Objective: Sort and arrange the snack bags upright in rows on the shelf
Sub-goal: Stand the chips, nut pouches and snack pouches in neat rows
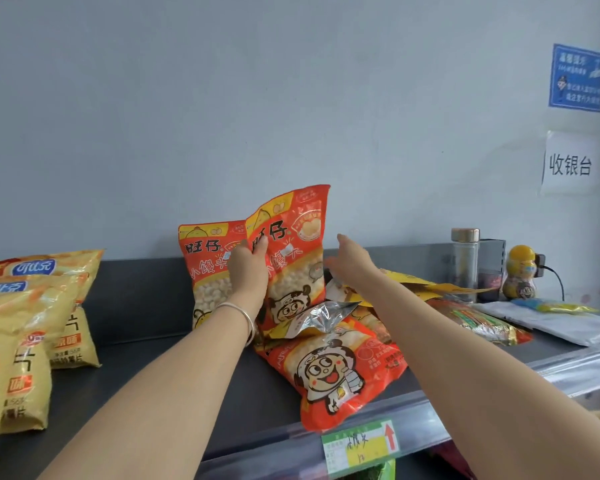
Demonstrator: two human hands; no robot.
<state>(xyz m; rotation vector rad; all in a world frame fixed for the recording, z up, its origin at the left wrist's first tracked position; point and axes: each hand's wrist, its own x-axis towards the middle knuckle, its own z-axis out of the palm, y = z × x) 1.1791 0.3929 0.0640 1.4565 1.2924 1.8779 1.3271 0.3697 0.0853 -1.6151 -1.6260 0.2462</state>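
Two red snack bags stand upright at the back of the dark shelf (pixel 146 306). My left hand (pixel 248 268) presses flat against the front one (pixel 293 244), beside the other bag (pixel 207 265). My right hand (pixel 352 259) reaches past that bag's right edge with straight fingers, holding nothing. A third red bag (pixel 329 372) lies flat near the shelf's front lip, among a loose heap with a silver bag (pixel 323 317) and yellow bags (pixel 406 280). Yellow chip bags (pixel 32 306) stand in rows at the left.
A glass bottle (pixel 465 265), a yellow toy figure (pixel 520 275) and a plug with cable stand at the back right. Flat packets (pixel 485 320) lie on the right of the shelf. A green price tag (pixel 361 445) hangs on the front rail. The wall runs right behind.
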